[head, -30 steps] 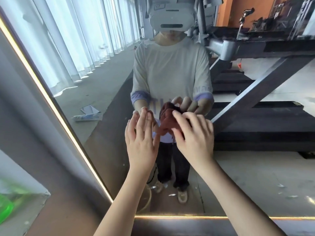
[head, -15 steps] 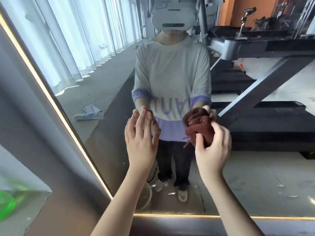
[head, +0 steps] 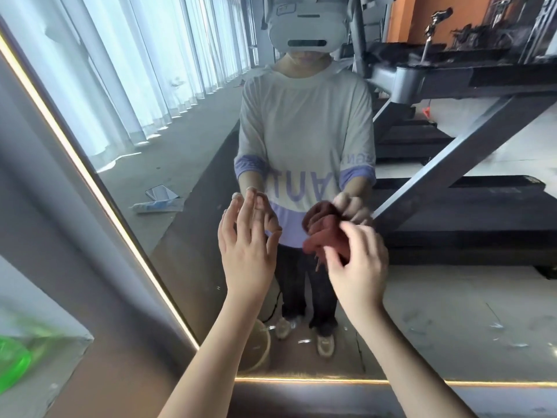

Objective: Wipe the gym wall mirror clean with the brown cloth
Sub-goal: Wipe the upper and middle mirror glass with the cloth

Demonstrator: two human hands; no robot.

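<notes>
Right hand (head: 358, 267): fingers curled round the bunched brown cloth (head: 327, 236), held up in front of the gym wall mirror (head: 180, 164), right of centre. Whether the cloth touches the glass cannot be told.
Left hand (head: 245, 245): open, fingers straight, holding nothing, raised just left of the cloth and apart from it.
A lit strip (head: 99, 193) edges the mirror's left and near sides.
A treadmill (head: 452, 79) is reflected at far right.

place: gym, indoor training hall | evidence 1: large wall mirror (head: 452, 312) edged by a glowing light strip (head: 87, 176) | evidence 2: treadmill (head: 452, 79) with sloped frame reflected in it | evidence 3: long row of sheer curtains (head: 120, 70) over tall windows, bare grey floor (head: 180, 158), orange wall (head: 410, 16) behind stored equipment
</notes>
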